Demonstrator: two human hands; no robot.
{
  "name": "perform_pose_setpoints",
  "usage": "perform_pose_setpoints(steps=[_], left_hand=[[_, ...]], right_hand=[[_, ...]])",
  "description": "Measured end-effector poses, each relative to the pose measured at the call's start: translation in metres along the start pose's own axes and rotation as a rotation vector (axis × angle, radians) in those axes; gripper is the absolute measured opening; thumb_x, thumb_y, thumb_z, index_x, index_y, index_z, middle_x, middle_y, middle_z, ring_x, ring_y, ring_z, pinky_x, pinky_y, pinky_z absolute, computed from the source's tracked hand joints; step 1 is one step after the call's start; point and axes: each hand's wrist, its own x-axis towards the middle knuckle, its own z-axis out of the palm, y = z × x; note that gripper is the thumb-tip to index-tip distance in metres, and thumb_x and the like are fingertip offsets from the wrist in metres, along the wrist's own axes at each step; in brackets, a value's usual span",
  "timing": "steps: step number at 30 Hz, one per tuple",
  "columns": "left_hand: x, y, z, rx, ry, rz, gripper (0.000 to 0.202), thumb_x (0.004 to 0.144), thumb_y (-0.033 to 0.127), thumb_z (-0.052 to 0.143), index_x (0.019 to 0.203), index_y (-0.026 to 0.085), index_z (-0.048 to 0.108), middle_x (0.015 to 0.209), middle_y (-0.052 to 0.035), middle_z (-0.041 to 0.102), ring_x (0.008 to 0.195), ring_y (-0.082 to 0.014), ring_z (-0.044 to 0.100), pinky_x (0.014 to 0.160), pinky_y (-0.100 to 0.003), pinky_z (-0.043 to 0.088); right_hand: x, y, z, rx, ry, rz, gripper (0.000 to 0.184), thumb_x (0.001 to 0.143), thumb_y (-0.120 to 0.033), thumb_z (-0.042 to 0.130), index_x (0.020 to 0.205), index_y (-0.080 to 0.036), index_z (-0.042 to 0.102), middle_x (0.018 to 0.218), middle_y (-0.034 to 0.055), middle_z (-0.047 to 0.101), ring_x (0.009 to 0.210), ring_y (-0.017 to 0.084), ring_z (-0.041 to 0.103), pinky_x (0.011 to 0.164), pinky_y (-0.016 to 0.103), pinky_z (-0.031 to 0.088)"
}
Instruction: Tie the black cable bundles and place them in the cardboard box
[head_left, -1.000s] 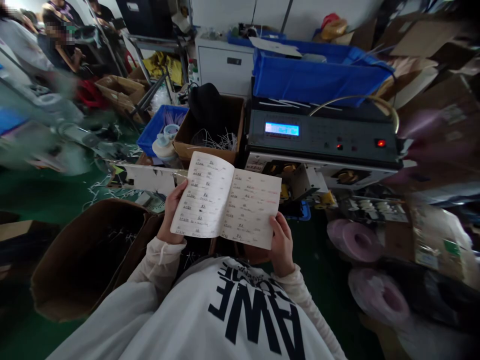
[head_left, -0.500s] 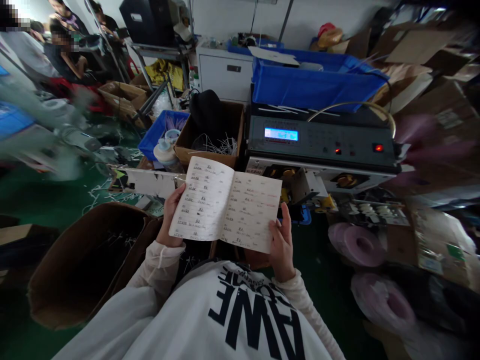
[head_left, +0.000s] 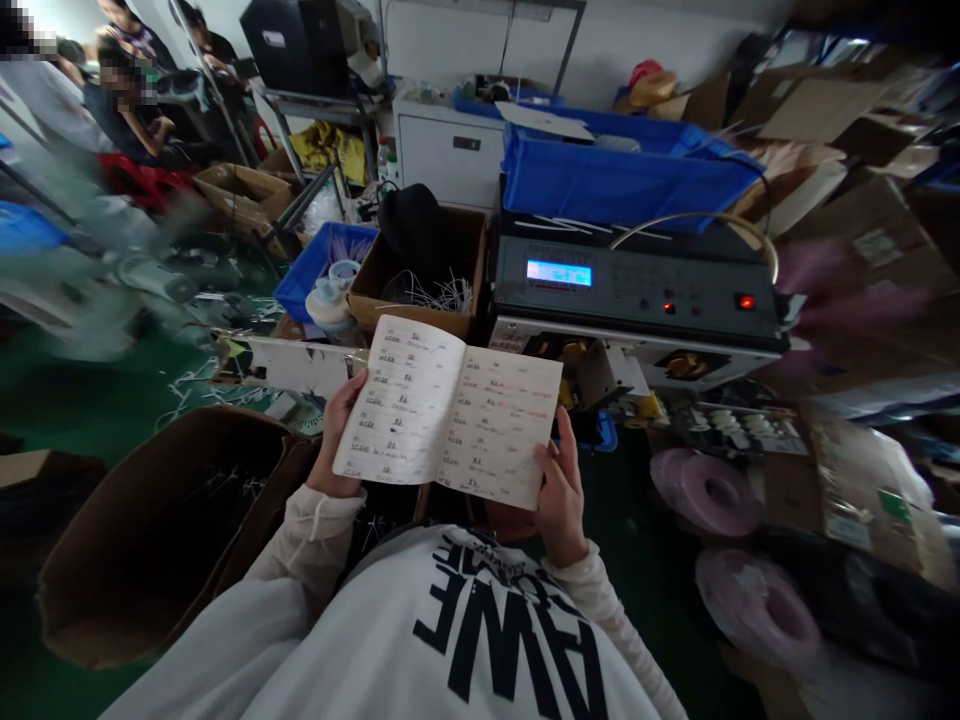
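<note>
An open notebook (head_left: 448, 410) with handwritten lines is held up in front of my chest. My left hand (head_left: 335, 440) grips its left edge, thumb on the page. At the lower right corner my right hand (head_left: 561, 493) holds the book, thumb laid over the page. Both hands are closed on the book. Behind it stands a grey machine (head_left: 637, 295) with a lit blue display (head_left: 559, 273) and red lights.
An open brown carton (head_left: 161, 520) sits at lower left. A cardboard box of white wires (head_left: 424, 265) and blue bins (head_left: 622, 175) stand behind. Pink wire spools (head_left: 705, 492) lie at right. Other people sit at far upper left (head_left: 127, 100).
The view has tilted slightly; the notebook and both hands stay almost where they were. My right thumb has slid up onto the page.
</note>
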Motion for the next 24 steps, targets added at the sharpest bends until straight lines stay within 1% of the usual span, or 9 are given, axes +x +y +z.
perform_pose_setpoints(steps=[3, 7, 9, 13, 16, 21, 24], left_hand=[[-0.0002, 0.0007, 0.0012, 0.008, 0.075, -0.015, 0.009, 0.072, 0.023, 0.07, 0.074, 0.015, 0.065, 0.061, 0.0027, 0.067, 0.055, -0.0113, 0.061, 0.057, -0.021, 0.05], [-0.003, 0.0007, 0.0047, -0.01, 0.054, -0.023, 0.007, 0.073, 0.022, 0.068, 0.072, 0.016, 0.066, 0.061, 0.002, 0.067, 0.054, -0.0125, 0.061, 0.054, -0.022, 0.05], [-0.0046, 0.0007, 0.0066, -0.016, 0.058, -0.006, 0.006, 0.074, 0.02, 0.066, 0.069, 0.017, 0.065, 0.06, 0.0022, 0.066, 0.053, -0.0125, 0.061, 0.052, -0.021, 0.05], [-0.0075, 0.0016, 0.0091, -0.01, 0.103, 0.055, 0.009, 0.074, 0.015, 0.064, 0.066, 0.017, 0.065, 0.057, 0.0031, 0.065, 0.054, -0.012, 0.061, 0.051, -0.019, 0.05], [-0.0094, 0.0025, 0.0093, 0.008, 0.092, 0.111, 0.009, 0.075, 0.014, 0.065, 0.067, 0.018, 0.066, 0.06, 0.0036, 0.067, 0.056, -0.0115, 0.062, 0.054, -0.017, 0.05], [-0.0088, 0.004, 0.0074, 0.006, 0.085, 0.031, 0.014, 0.078, 0.018, 0.062, 0.064, 0.017, 0.066, 0.059, 0.0021, 0.067, 0.051, -0.0119, 0.061, 0.05, -0.02, 0.05], [-0.0069, 0.0041, 0.0052, 0.002, 0.104, 0.04, 0.013, 0.078, 0.018, 0.062, 0.065, 0.016, 0.066, 0.06, 0.002, 0.067, 0.053, -0.0113, 0.061, 0.051, -0.019, 0.05]], right_hand=[[0.0005, 0.0019, -0.0005, 0.009, 0.002, -0.013, 0.07, 0.082, -0.04, 0.06, 0.145, -0.034, 0.031, 0.129, 0.003, 0.059, 0.117, 0.021, 0.055, 0.097, 0.039, 0.045], [0.0005, 0.0004, -0.0005, -0.013, 0.002, -0.02, 0.067, 0.082, -0.04, 0.06, 0.144, -0.034, 0.034, 0.132, 0.0023, 0.057, 0.118, 0.021, 0.054, 0.099, 0.038, 0.044], [0.0004, -0.0004, -0.0008, -0.013, 0.007, -0.022, 0.066, 0.082, -0.039, 0.059, 0.144, -0.034, 0.035, 0.132, 0.0019, 0.057, 0.118, 0.021, 0.054, 0.099, 0.037, 0.044], [0.0007, 0.0009, -0.0019, -0.004, 0.005, -0.029, 0.065, 0.083, -0.038, 0.058, 0.144, -0.033, 0.035, 0.133, 0.0018, 0.056, 0.119, 0.021, 0.053, 0.098, 0.037, 0.045], [0.0013, 0.0032, -0.0025, -0.011, 0.012, -0.028, 0.067, 0.082, -0.04, 0.059, 0.144, -0.032, 0.035, 0.134, 0.0023, 0.055, 0.118, 0.021, 0.054, 0.098, 0.038, 0.045], [0.001, 0.0028, -0.001, 0.01, 0.015, -0.027, 0.067, 0.082, -0.038, 0.06, 0.144, -0.031, 0.036, 0.132, 0.0033, 0.057, 0.118, 0.021, 0.054, 0.099, 0.038, 0.044], [0.0001, 0.0001, 0.0002, 0.016, -0.004, -0.024, 0.065, 0.083, -0.037, 0.059, 0.144, -0.032, 0.035, 0.134, 0.0027, 0.055, 0.119, 0.021, 0.053, 0.099, 0.037, 0.044]])
